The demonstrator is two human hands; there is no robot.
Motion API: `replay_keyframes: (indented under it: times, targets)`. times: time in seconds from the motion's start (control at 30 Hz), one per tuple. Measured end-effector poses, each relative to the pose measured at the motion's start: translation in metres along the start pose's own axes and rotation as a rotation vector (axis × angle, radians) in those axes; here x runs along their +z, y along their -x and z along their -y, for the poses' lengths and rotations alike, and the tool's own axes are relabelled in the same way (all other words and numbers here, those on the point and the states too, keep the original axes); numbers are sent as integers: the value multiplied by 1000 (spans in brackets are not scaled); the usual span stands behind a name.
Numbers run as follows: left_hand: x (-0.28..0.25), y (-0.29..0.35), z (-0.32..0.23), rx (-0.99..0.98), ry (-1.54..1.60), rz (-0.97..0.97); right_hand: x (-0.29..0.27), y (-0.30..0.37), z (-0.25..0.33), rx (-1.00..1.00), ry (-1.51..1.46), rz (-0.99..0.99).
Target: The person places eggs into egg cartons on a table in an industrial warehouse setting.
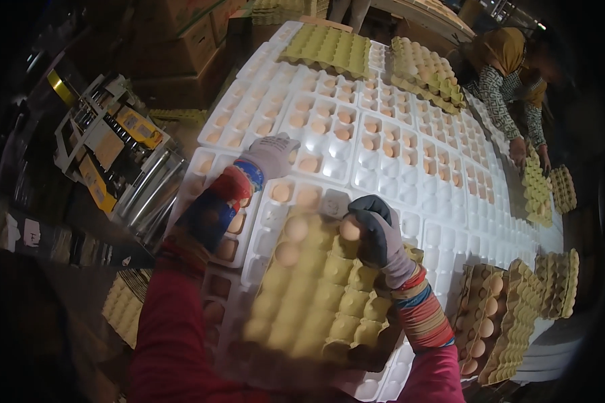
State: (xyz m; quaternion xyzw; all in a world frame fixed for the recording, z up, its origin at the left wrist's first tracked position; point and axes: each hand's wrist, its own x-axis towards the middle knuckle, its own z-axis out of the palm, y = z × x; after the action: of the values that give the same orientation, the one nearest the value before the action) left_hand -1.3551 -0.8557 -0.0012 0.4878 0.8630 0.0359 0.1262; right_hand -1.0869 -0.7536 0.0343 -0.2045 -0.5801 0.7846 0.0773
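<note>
I see the camera sitting on the person's head, the left one of a side-by-side pair, aimed forward and steeply down. It looks from close above the cardboard egg tray [302, 289] low in its view, with the left hand [270, 156] and right hand [378, 232] near. The white trays [366, 178] run away from it toward the top; a co-worker [501, 87] shows farther off, upper right. Its fisheye sweep is wide, bowing the edges and darkening at the rim.
</note>
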Motion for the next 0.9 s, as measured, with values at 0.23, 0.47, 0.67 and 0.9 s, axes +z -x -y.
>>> replay_keyframes:
  times: [0.23,0.47,0.67,0.9]
  targets:
    - [-10,13,9,-309,693,-304,84,-18,6,-92,1451,205]
    - [-3,18,13,-335,322,-235,73,-25,3,-262,1393,287]
    - [21,17,83,-271,1948,-543,63,-41,-5,-366,1446,349]
    - [26,34,24,170,208,-783,9,-36,8,-182,291,155]
